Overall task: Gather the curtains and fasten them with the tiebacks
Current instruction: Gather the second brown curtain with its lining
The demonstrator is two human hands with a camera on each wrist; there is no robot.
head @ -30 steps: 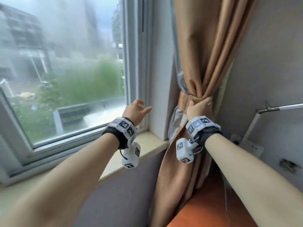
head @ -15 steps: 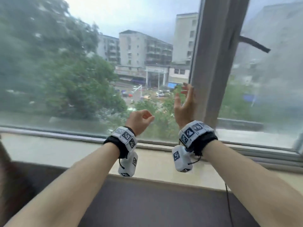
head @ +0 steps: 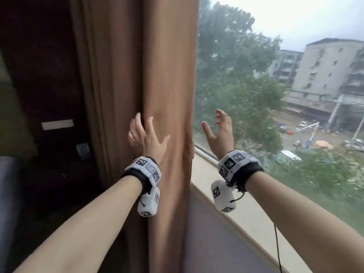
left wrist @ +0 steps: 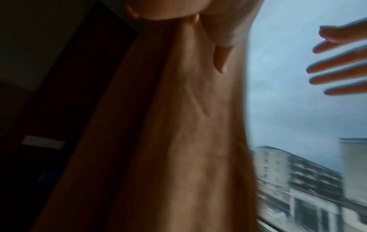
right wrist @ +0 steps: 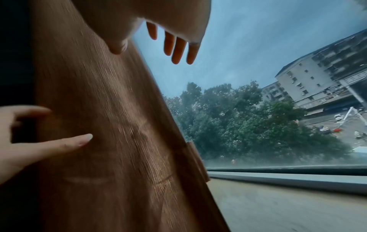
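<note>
A brown curtain [head: 153,75] hangs loose in long folds at the left side of the window, down past the sill. My left hand [head: 146,134] lies against its front with fingers spread and straight, some tips tucked into a fold. My right hand [head: 218,131] is raised in front of the glass, just right of the curtain's edge, fingers spread and holding nothing. The left wrist view shows the curtain [left wrist: 178,141] close up, the right wrist view its free edge [right wrist: 119,125] beside my right fingers [right wrist: 178,47]. No tieback is in view.
A pale window sill [head: 226,198] runs along under the glass [head: 256,85]. Left of the curtain is a dark wall or cabinet [head: 39,95] with a light label. A thin cable [head: 277,247] hangs from my right wrist.
The view has swung from the tied right-hand curtain, across the window, to this loose left-hand one. My right hand let go of the tied curtain; both hands now reach this curtain, the left touching it.
</note>
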